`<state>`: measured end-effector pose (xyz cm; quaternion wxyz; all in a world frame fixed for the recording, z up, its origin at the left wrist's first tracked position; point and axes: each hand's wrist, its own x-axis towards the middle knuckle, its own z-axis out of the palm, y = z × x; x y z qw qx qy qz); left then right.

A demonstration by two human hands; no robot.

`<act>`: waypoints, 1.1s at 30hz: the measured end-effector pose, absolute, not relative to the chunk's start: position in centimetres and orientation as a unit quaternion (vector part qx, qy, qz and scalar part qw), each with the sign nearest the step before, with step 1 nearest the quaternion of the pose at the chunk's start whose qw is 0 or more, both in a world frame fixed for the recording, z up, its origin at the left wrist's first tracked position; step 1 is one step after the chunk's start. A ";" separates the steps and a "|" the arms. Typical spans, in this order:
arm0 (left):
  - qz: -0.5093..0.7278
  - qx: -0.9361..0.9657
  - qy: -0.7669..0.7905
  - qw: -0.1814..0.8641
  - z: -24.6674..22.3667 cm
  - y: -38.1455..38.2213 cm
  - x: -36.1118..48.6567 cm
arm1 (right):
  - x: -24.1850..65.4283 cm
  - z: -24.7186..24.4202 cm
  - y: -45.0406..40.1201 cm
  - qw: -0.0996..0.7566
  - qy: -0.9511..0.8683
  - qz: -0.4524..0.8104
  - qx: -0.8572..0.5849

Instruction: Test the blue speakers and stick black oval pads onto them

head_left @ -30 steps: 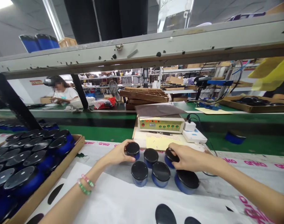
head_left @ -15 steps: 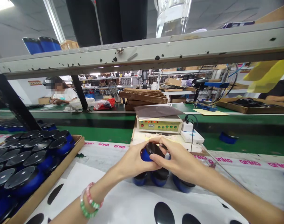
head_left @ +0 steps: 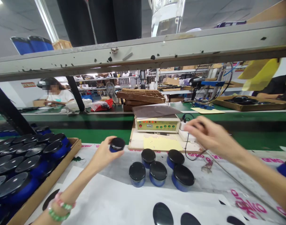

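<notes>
My left hand (head_left: 104, 152) grips a small blue round housing with a black top (head_left: 117, 144) by its side, thumb below and fingers behind. Above the bench's right side my right hand (head_left: 207, 134) is raised, its fingers bent together and slightly blurred. A dark patch shows between those fingers; I cannot make out what it is. Between the hands, several blue housings with black tops (head_left: 158, 171) stand upright on the bench. White sheets (head_left: 124, 200) with black oval stickers (head_left: 163, 214) lie in front of them.
At left a cardboard tray (head_left: 74, 150) holds many more housings. Behind stand a control box (head_left: 157, 123) with lit red lights, a yellow paper (head_left: 164, 143) and a white power adapter (head_left: 185, 134) with cables. A green conveyor (head_left: 105, 127) runs across; a shelf beam (head_left: 138, 56) hangs overhead.
My hands were together around the housing and have parted. The left hand has carried the housing left; the right hand has moved up and right. The standing housings are now uncovered.
</notes>
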<state>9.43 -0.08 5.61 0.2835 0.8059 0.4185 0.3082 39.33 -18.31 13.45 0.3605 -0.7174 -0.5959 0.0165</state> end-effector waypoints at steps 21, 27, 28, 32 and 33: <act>0.128 0.922 0.245 0.270 0.6 -7.4 16.2 | 47.3 7.8 -20.1 0.181 -0.431 0.012 -0.884; 0.109 0.902 0.300 0.292 0.9 -5.7 15.9 | 58.3 6.1 -17.9 0.193 -0.266 -0.036 -0.944; 0.108 0.897 0.311 0.294 1.0 -5.4 16.0 | 58.9 5.6 -17.7 0.196 -0.262 -0.033 -0.944; 0.184 0.880 0.325 0.293 3.5 -5.1 17.1 | 58.2 5.9 -17.5 0.228 -0.280 -0.051 -0.931; 0.216 0.869 0.315 0.316 4.5 -5.5 17.6 | 57.0 6.6 -17.6 0.240 -0.297 -0.057 -0.922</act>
